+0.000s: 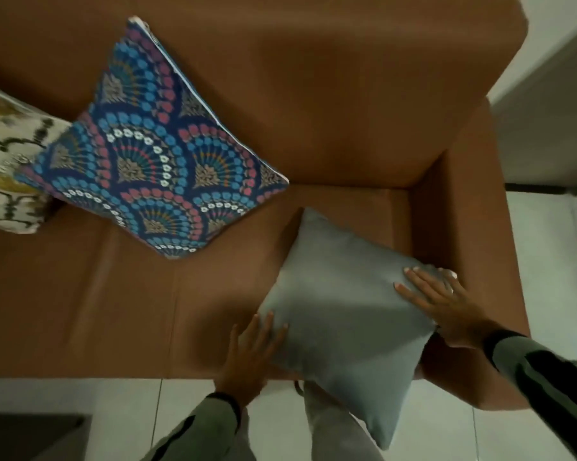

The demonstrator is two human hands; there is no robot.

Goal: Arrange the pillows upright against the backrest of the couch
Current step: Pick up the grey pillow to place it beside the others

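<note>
A plain grey pillow [340, 314] lies tilted at the right end of the brown couch seat [114, 294], its lower corner hanging past the front edge. My left hand [250, 354] grips its left edge and my right hand [443, 307] presses on its right corner by the armrest. A blue pillow with a fan pattern [154, 161] leans against the backrest [313, 78], standing on a corner. A cream pillow with green and yellow pattern [7, 154] sits at the far left, partly out of frame.
The couch's right armrest [463, 227] stands close behind the grey pillow. White tiled floor [114, 410] runs in front of the couch, with a dark object [31, 437] at the lower left. A light wall [553, 111] is to the right.
</note>
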